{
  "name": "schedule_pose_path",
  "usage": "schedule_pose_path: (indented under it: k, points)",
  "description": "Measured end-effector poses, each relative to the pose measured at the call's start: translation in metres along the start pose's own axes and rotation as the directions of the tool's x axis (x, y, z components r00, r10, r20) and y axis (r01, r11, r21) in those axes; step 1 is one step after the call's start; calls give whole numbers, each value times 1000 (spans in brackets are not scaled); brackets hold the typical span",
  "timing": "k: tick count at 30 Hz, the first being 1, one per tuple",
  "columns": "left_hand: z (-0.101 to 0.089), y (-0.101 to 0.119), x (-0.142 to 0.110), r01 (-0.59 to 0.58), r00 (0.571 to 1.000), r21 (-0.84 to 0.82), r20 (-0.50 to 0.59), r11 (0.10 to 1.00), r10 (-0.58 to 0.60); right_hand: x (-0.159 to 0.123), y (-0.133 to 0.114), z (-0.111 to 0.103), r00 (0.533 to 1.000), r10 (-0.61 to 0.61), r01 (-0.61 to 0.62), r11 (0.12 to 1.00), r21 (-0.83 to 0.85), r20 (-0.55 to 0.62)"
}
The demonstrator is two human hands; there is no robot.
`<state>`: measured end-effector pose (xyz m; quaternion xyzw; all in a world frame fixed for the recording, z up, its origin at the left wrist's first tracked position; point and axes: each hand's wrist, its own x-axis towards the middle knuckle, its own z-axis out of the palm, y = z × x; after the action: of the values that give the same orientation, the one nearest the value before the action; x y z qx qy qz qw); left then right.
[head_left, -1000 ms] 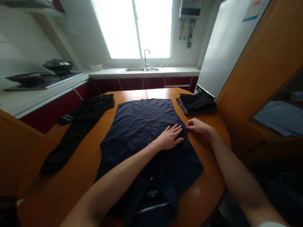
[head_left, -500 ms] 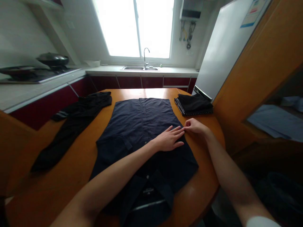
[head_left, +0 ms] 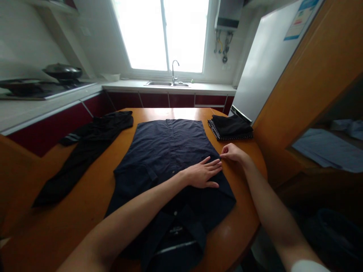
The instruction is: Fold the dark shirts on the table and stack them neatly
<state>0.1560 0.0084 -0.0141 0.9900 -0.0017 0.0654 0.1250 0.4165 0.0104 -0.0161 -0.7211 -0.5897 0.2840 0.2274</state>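
Navy button-up shirt (head_left: 167, 158): lies spread flat, front side up, in the middle of the round wooden table (head_left: 93, 200), collar toward the near edge, hem toward the window. A small label shows inside the collar; its writing is too small to read.

Left hand (head_left: 202, 173): open, fingers together and extended, palm pressed flat on the shirt near its right edge.

Right hand (head_left: 233, 153): fingers closed in a pinch on the shirt's right edge, just beside the left fingertips, touching or nearly so.

Black garment (head_left: 85, 147): lies loose and unfolded on the table to the left of the shirt, apart from it, with pale stripes at one end.

Folded dark garment (head_left: 230, 127): a neat stack at the table's far right, near the shirt's hem corner, not touching it.

White refrigerator (head_left: 263, 64): stands behind the folded stack; a blue-edged sticker at its top, text unreadable.

Sink (head_left: 166, 84) with a tap under the bright window; a wok (head_left: 62, 71) on the hob at far left. Nothing lies between the hands and the shirt.
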Motion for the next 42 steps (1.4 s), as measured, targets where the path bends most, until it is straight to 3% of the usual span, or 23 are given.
schedule_pose_path:
  k: [11, 15, 20, 23, 28, 36, 42]
  points:
    - [-12, 12, 3, -46, 997, -237, 49, 971, 59, -4, -3, -1, 1000, -4, 4, 1000, 25, 5]
    - [-12, 13, 4, -29, 1000, -299, 4, 954, 31, -1, 1, -2, 998, -3, 8, 997, 74, -70]
    - [-4, 2, 8, 93, 979, -157, -168, 983, -119, 15, 12, 1, 966, 62, -37, 994, 102, -250]
    - [3, -6, 8, 211, 967, -58, -132, 976, -217, 21, 16, 5, 948, 82, -49, 992, 113, -309]
    - [9, -9, 5, 224, 973, 4, -64, 975, -223, 21, 16, 8, 945, 72, -33, 991, 126, -319]
    - [7, -9, 5, 213, 976, 25, -58, 977, -211, 10, 2, 9, 967, 47, -19, 993, 113, -252]
    - [5, -8, 4, 185, 982, 34, -42, 982, -183, -2, -7, 4, 998, -55, 54, 997, 47, 19]
